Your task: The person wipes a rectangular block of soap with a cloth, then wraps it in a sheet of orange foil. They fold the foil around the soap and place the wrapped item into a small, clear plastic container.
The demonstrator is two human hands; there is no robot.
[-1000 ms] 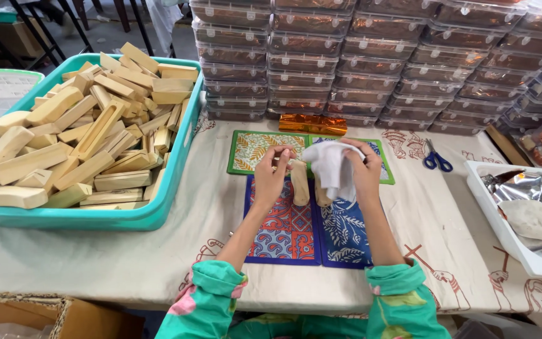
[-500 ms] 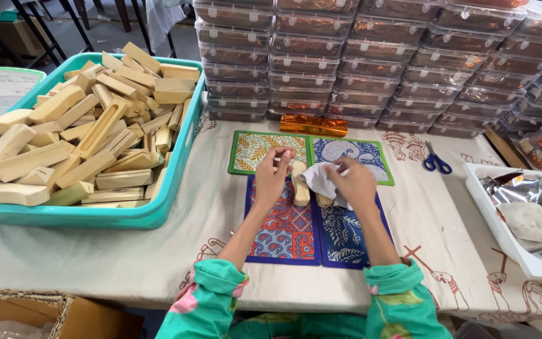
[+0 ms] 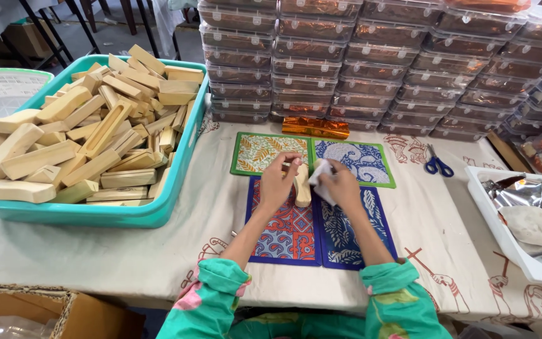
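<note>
Now the left hand is clamping a pale wooden block on the patterned mats, fingers curled around it, while the right hand — pinching a white cloth — is wiping its side. Likely the wiping step; next calls for turning the block.

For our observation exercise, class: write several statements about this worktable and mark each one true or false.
1. The left hand rests on a pale wooden block. True.
2. The right hand holds scissors. False: it holds a white cloth; the blue-handled scissors lie apart on the tablecloth.
3. The teal tub holds many wooden blocks. True.
4. The block lies on bare tablecloth. False: it lies on patterned mats.
5. Clear lidded containers are stacked behind the mats. True.
</note>
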